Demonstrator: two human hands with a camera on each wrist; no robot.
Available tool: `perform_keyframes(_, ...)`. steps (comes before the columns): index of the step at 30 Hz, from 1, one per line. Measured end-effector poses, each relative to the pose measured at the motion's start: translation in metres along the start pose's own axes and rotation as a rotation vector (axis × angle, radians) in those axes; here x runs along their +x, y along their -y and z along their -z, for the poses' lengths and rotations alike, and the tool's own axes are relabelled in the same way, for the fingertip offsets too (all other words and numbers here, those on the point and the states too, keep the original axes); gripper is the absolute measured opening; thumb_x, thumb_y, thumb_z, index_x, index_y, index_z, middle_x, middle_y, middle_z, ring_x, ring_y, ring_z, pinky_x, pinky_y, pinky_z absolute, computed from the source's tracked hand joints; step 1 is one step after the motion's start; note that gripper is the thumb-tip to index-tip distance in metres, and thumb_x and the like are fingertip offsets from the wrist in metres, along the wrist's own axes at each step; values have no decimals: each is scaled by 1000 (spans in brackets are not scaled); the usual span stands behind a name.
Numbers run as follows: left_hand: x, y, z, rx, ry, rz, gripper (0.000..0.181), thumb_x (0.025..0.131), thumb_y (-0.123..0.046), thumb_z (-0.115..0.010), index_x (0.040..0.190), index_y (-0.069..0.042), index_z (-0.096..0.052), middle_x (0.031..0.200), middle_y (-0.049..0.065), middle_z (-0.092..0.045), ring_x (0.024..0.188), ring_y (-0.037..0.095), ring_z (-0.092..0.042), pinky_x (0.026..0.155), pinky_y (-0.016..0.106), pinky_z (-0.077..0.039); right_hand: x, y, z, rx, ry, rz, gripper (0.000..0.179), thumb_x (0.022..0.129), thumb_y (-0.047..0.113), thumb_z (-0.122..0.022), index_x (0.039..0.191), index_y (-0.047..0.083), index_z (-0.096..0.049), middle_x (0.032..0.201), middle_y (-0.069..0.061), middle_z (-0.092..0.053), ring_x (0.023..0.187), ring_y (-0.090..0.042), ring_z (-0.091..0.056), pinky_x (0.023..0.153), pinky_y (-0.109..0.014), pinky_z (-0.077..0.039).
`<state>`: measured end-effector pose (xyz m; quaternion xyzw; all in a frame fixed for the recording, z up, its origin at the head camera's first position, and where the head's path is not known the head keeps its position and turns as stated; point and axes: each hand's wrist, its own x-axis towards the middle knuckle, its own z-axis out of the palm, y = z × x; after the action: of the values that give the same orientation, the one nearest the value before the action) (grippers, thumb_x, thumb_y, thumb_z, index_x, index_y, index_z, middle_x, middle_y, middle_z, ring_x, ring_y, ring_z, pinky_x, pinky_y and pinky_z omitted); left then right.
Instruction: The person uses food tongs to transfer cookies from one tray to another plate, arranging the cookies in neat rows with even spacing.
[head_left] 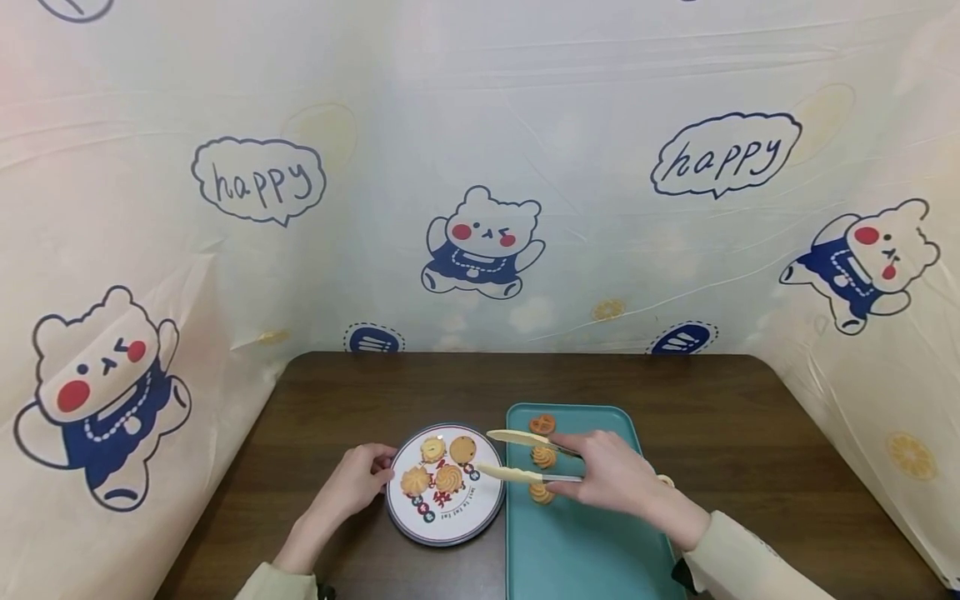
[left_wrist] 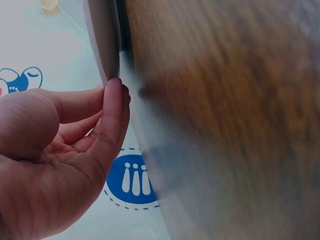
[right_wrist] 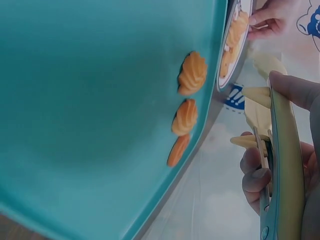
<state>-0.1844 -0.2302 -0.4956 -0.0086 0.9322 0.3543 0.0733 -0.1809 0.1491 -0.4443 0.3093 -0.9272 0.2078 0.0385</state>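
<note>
My left hand [head_left: 358, 479] pinches the left rim of a round white plate [head_left: 442, 533] between thumb and fingers; the left wrist view shows this grip on the plate's edge [left_wrist: 104, 45]. Several cookies lie on the plate, among them a swirled cookie [head_left: 448, 478] and a flat round cookie [head_left: 462, 450]. In my right hand [head_left: 615, 471] are cream-tipped food tongs [head_left: 512, 475]. Their arms are spread with nothing between the tips, which reach over the plate's right side. Beneath the tongs, a pretzel-shaped cookie [head_left: 542, 423] and two swirled cookies [right_wrist: 192, 73] lie on a teal tray [head_left: 592, 550].
Tray and plate sit side by side on a dark wooden table [head_left: 337, 392], the plate to the left. A pale curtain [head_left: 480, 100] printed with cartoon bears hangs behind the table and along both sides.
</note>
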Motion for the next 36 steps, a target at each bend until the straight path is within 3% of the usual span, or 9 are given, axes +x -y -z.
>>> perform_keyframes(6,0,-1,1,3,2,-13,30,91,2,-69,120,6,-65,92,7,-63,79,19,-57,66,32,-56,-16,-11,8,-14,-6,-14,56,80,41,-83,123,8,-70,106,-7,-74,88,-18,-71,69,-35,-57)
perform_keyframes(14,1,0,0,-6,6,-9,30,91,2,-69,121,6,-65,91,7,-62,78,18,-56,66,32,-56,-41,-25,14,-56,-1,-38,58,81,51,-79,122,10,-70,108,-3,-74,89,-14,-71,70,-35,-57)
perform_keyframes(22,1,0,0,-6,1,4,31,91,2,-69,121,5,-65,91,7,-63,78,18,-57,66,31,-56,-63,-33,14,-63,4,-61,56,81,49,-79,121,11,-70,107,-2,-74,90,-13,-71,71,-34,-57)
perform_keyframes(36,1,2,-1,-6,-4,14,31,90,2,-70,121,4,-66,91,7,-63,78,19,-56,66,30,-56,-79,-40,7,-17,39,-92,59,83,55,-75,120,9,-70,107,-4,-74,89,-11,-69,70,-34,-57)
